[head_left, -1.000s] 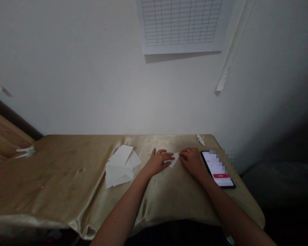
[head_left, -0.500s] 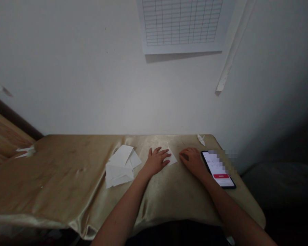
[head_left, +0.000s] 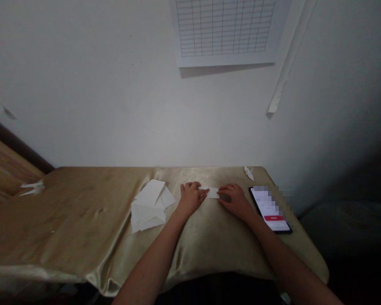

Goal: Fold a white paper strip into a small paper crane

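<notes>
A narrow strip of folded white paper point(head_left: 212, 192) lies flat on the gold satin tablecloth point(head_left: 70, 216). My left hand point(head_left: 191, 198) rests on its left end, and my right hand point(head_left: 233, 201) has its fingertips at its right end. The fingers of both hands stay low against the cloth. Part of the strip is hidden under my fingers. A loose pile of white paper sheets point(head_left: 149, 205) lies just left of my left hand.
A smartphone point(head_left: 269, 210) with a lit screen lies right of my right hand. A small white paper crane point(head_left: 248, 173) stands near the back edge, and another paper piece point(head_left: 31, 188) lies at the far left. A wall stands behind the table.
The paper between my hands has changed from a wider, pointed piece to a narrow strip. My hands have moved in onto its two ends.
</notes>
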### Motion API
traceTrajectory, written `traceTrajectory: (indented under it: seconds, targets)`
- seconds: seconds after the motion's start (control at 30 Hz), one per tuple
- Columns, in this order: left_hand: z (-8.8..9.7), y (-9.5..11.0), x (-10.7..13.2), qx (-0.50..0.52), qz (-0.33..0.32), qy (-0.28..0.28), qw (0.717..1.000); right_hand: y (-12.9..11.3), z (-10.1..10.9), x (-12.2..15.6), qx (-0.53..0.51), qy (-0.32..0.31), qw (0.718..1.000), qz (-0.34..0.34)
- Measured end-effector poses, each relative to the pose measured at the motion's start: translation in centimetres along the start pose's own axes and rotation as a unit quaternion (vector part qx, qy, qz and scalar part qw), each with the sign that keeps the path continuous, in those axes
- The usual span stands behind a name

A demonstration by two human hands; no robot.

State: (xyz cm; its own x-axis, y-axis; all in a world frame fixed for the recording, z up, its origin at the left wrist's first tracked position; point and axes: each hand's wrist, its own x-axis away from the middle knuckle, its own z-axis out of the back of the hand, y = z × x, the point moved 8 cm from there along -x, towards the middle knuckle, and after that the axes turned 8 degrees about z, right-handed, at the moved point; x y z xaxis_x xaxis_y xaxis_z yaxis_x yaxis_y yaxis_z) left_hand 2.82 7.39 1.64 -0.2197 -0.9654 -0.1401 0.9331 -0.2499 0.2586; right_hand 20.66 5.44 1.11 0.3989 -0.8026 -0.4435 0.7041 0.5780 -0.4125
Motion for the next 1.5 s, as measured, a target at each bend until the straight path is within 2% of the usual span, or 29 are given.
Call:
traceTrajectory:
  seconds: [0.13,0.3,0.53,0.73,0.9,1.03,1.27,1.5]
  targets:
    - [0.0,0.2,0.0,0.02,-0.021,-0.004,1.0,0.0,-0.4,0.1,0.014,-0.012,1.0,-0.009]
    - [-0.2,0.2,-0.1,0.034,-0.022,-0.02,0.999,-0.6,0.5,0.1,0.065,-0.017,0.998,-0.011]
    - [-0.1,0.4,-0.1,0.04,-0.029,-0.016,0.999,-2.3,0.7,0.0,0.117,-0.018,0.993,0.032]
    - [-0.4,0.6,0.0,0.056,-0.032,-0.013,0.998,-1.9,0.6,0.0,0.117,-0.003,0.993,0.026]
    - [-0.7,0.9,0.1,0.083,-0.042,-0.032,0.995,-1.1,0.7,0.1,0.098,0.012,0.995,0.007]
    - [-0.6,1.5,0.3,0.109,-0.057,-0.048,0.991,-0.6,0.7,0.1,0.09,0.0,0.996,-0.012]
    - [-0.6,1.6,0.1,0.116,-0.025,-0.048,0.992,0.1,0.8,0.2,0.081,-0.024,0.995,-0.058]
    - [-1.1,1.6,-0.1,0.134,-0.008,-0.046,0.99,0.5,0.8,0.2,0.079,0.001,0.993,-0.093]
